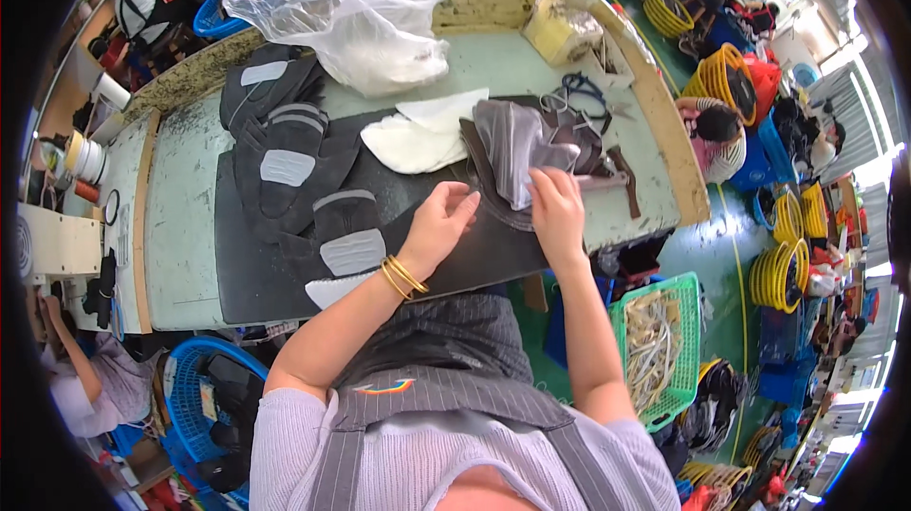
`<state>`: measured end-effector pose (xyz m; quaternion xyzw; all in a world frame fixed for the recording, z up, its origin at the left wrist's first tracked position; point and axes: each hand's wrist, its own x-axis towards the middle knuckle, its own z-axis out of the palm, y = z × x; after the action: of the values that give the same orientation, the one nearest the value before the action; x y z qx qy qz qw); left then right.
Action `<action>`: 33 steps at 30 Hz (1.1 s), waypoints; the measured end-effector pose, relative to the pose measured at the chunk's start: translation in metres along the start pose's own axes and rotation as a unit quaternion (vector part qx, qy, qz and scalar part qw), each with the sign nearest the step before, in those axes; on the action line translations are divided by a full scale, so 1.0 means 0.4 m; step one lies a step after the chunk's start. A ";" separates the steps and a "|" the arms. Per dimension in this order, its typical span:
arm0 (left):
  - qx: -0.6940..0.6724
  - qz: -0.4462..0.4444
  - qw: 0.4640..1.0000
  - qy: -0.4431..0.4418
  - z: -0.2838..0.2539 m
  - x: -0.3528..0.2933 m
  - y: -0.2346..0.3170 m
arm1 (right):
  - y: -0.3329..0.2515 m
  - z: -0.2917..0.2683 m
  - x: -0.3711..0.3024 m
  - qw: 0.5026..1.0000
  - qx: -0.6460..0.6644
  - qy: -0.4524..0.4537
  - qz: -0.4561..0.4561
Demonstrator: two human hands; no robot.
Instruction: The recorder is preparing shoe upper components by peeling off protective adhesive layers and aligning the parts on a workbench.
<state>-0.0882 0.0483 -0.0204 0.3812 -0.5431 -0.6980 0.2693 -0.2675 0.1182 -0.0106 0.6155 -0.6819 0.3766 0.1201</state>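
My left hand [440,226] is over the dark mat [408,193], fingers curled and thumb close to the index finger; anything pinched there is too small to see. Fingers drawn together, my right hand [558,212] overlaps the lower right edge of a shiny, creased grey sheet material [511,146]. What its fingertips hold, if anything, is hidden. A dark curved strip [493,209] lies between the hands. Beyond my left hand are white soft pads [422,131]. Dark fabric pieces with light grey patches [287,167] overlap on the left.
A crumpled clear plastic bag [375,27] sits at the table's far side. Scissors [560,101] and a yellowish block [562,27] are at the far right. A raised wooden rim [664,122] edges the table. A green basket of strips [688,345] stands below right.
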 end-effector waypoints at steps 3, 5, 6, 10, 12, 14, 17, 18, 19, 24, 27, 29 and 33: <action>0.072 0.059 0.995 -0.034 -0.040 -0.047 -0.002 | 0.036 0.070 0.023 0.991 0.002 -0.131 -0.040; 0.148 0.104 0.983 -0.008 -0.072 -0.116 0.024 | 0.072 0.079 0.019 0.992 0.017 -0.127 -0.017; 0.198 0.106 0.975 0.008 -0.094 -0.158 0.040 | 0.093 0.081 0.012 0.992 0.028 -0.119 -0.008; 0.464 0.268 0.844 -0.007 -0.224 -0.295 0.003 | 0.151 0.003 0.056 0.938 0.177 -0.133 0.268; 0.594 0.272 0.755 -0.051 -0.259 -0.351 -0.009 | 0.154 -0.051 0.084 0.923 0.306 0.056 0.226; 0.634 0.239 0.731 -0.082 -0.274 -0.364 -0.023 | 0.110 -0.106 0.130 0.882 0.411 0.129 0.191; 0.535 0.282 0.795 -0.040 -0.291 -0.314 0.004 | -0.031 -0.164 0.161 0.879 0.446 0.078 0.151; 0.490 0.293 0.820 -0.026 -0.325 -0.282 0.006 | -0.096 -0.150 0.153 0.933 0.338 0.027 0.124; 0.451 0.370 0.806 0.102 -0.346 -0.228 0.040 | -0.174 -0.139 0.141 0.944 0.307 -0.059 0.108; 0.500 0.308 0.730 0.350 -0.652 0.088 0.056 | -0.278 0.021 -0.013 0.933 0.276 -0.225 0.045; 0.538 0.117 0.812 0.195 -0.676 0.149 0.118 | -0.267 0.031 -0.055 0.929 0.296 -0.208 0.075; 0.551 0.074 0.822 0.124 -0.694 0.168 0.143 | -0.258 0.024 -0.058 0.930 0.287 -0.211 0.093; 0.485 0.169 0.853 0.096 -0.687 0.166 0.162 | -0.238 0.021 -0.042 0.919 0.297 -0.203 0.159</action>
<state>0.0984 -0.1733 -0.0066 0.4304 -0.8405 -0.2496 0.2146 -0.1729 0.1292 0.0076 0.5699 -0.6369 0.4428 -0.2711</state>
